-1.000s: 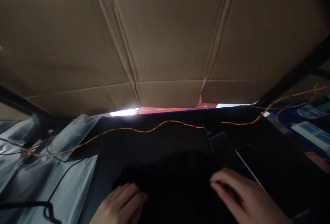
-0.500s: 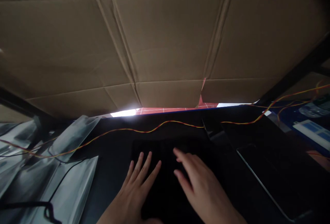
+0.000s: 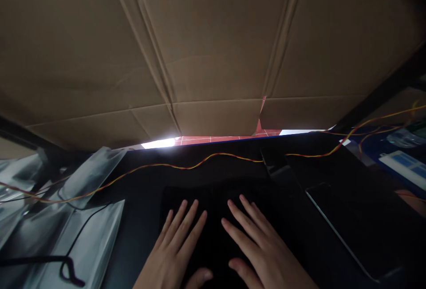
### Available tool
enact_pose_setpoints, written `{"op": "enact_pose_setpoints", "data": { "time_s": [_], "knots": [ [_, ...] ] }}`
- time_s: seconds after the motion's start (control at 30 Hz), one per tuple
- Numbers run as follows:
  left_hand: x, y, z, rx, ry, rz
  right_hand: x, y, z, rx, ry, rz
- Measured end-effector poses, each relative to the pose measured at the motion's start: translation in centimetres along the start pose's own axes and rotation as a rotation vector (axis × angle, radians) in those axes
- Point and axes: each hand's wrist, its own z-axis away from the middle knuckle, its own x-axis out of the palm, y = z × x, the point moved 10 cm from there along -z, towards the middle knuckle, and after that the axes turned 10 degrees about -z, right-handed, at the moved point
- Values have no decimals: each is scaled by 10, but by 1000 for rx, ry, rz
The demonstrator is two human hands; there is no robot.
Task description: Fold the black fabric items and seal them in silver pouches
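On the dark surface (image 3: 140, 220), a black cloth-like item (image 3: 213, 231) is laid about midway between the left and right edges, and a red-yellow wire (image 3: 219, 154) is stretched between it and the far edge. Its outline is hardly distinguished from the surface, so its exact shape cannot be told. By judgement, it is light, soft, easily creased and not fragile; little slipping is to be expected. A hold is best taken at its 2 far corners, where the fabric can be pinched.

The left hand (image 3: 173, 249) is placed upon the item's left part, palm downward, with fingers spread apart. The right hand (image 3: 266, 249) is placed likewise upon its right part. Nothing is grasped by the 2 hands; the item is only touched from above. How firmly it is pressed cannot be told.
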Motion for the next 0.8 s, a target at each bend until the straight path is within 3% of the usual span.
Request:
{"op": "enact_pose_setpoints", "data": {
  "time_s": [0.13,0.23,0.37,0.43,0.63,0.8],
  "knots": [
    [11,17,-2,-3,13,20,18,7,-7,69,-13,-37],
    [20,16,3,-20,-17,105,10,14,-10,95,11,-69],
    [28,-10,-4,-135,-78,250,-28,26,-26,149,142,-53],
    [36,-22,-10,-190,-95,248,-37,34,-37,163,154,-35],
    [68,-38,-6,-202,-101,194,-27,61,-45,130,63,-68],
    [70,-50,12,-206,-114,168,-34,65,-29,76,49,-110]
  ]
}}
